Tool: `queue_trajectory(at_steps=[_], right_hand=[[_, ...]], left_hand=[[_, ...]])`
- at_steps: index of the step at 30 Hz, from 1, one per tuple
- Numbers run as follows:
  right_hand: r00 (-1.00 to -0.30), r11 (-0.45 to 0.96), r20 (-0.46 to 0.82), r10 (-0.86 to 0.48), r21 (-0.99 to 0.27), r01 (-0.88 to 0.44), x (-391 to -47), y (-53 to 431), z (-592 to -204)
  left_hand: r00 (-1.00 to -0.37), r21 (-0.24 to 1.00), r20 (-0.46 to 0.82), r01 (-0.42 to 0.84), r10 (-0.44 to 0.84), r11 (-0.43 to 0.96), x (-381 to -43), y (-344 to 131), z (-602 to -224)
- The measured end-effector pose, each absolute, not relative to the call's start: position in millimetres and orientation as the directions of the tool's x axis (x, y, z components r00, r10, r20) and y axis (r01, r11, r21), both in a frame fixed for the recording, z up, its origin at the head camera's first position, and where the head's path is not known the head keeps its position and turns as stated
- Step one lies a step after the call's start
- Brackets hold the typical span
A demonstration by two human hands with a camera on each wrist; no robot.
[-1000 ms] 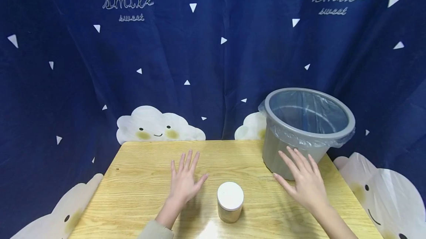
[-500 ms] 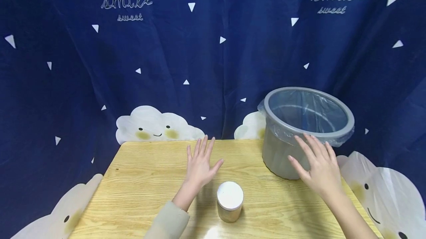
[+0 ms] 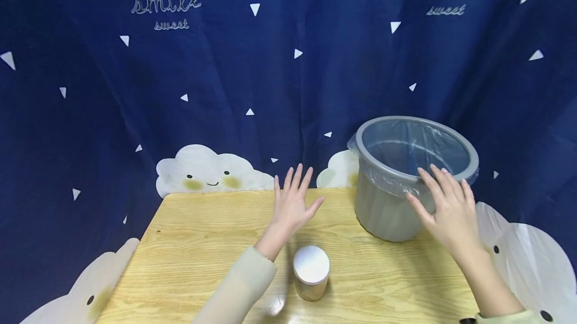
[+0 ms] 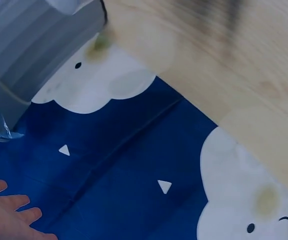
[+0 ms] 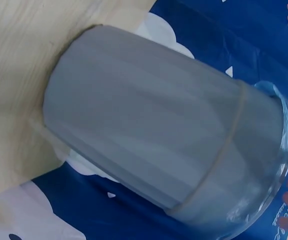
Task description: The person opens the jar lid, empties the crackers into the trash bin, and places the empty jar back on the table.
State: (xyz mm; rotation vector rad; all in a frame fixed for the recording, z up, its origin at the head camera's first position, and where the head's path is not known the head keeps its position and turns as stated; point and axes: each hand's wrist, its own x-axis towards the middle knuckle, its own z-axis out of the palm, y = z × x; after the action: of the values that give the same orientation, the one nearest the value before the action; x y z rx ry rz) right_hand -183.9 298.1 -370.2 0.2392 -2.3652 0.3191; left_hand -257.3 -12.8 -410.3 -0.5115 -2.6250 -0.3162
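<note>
Basically, ribbed grey bin with crinkly film liner; white-topped cylinder at bin's 8 o'clock on wood-grain table. Left hand splayed at cylinder's 11, right hand splayed by bin (contact unclear).

A wood-grain tabletop spreads below the left hand. Beyond it hangs a navy curtain printed with white triangles; a smiling cloud lies left of that hand, a second cloud right of the right hand.
</note>
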Motion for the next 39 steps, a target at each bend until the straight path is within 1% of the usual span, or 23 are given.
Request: queue_trajectory(at_steps=[5,19,27,34,39], right_hand=[[-0.727,0.957,0.684,-0.060,-0.168,-0.237,-190.2,306.6,-364.2],[-0.760,0.964,0.650,0.014,-0.211,-0.163,-206.3,328.3,-342.8],[-0.813,0.973,0.580,0.042,-0.210,-0.099,-213.9,340.0,-328.0],[-0.851,0.980,0.522,0.056,-0.191,-0.052,-218.6,350.8,-318.7],[-0.877,0.982,0.475,0.077,-0.187,-0.014,-223.0,358.5,-316.8]], left_hand=[[-0.839,0.097,0.447,0.390,0.310,0.916,-265.4,0.0,-401.8],[-0.868,0.126,0.407,0.360,0.283,0.924,-287.0,33.4,-377.7],[-0.898,0.131,0.358,0.319,0.255,0.939,-299.3,47.4,-365.2],[-0.909,0.123,0.336,0.303,0.248,0.945,-307.9,59.1,-356.9],[-0.918,0.140,0.321,0.289,0.233,0.947,-313.1,67.7,-351.0]])
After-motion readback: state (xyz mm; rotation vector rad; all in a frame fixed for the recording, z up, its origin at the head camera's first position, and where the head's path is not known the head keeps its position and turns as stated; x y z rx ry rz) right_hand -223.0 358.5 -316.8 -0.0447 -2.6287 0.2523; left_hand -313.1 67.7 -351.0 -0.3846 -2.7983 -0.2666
